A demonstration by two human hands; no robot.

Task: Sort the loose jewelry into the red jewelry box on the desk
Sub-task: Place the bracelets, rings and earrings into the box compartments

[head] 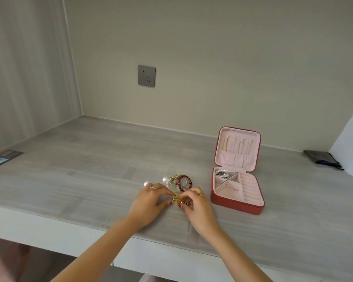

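One broad grey desk [73, 157], bearing everything. Landmark for all places: red jewelry box [237, 192], lying open toward the desk's right side, lid propped upright at the back, presumably so the pink compartments lie ready for sorting. Inside, far-left compartment already holding a pearl-and-silver piece [222, 173]; other compartments and ring rolls apparently bare. Fine chains or earrings seemingly hung in the lid, too small to tell which.

Far left of the box, at the desk's edge: a printed card [2, 159], writing unreadable. Right of the box, by the side wall: a dark pouch [322, 158]. Above and left of the box, on the back wall: a grey socket [146, 75], no label legible.

Just left of the box: loose jewelry pile [176, 183] of red beads, pearls and gold links, close by for a short carry.

Nearer than the pile, still left of the box: left hand [149, 202] and right hand [194, 204], fingers curled, fingertips together pinching a small gold piece [177, 199], probably teasing it free of the tangle. Ring on each hand. No brand visible anywhere.
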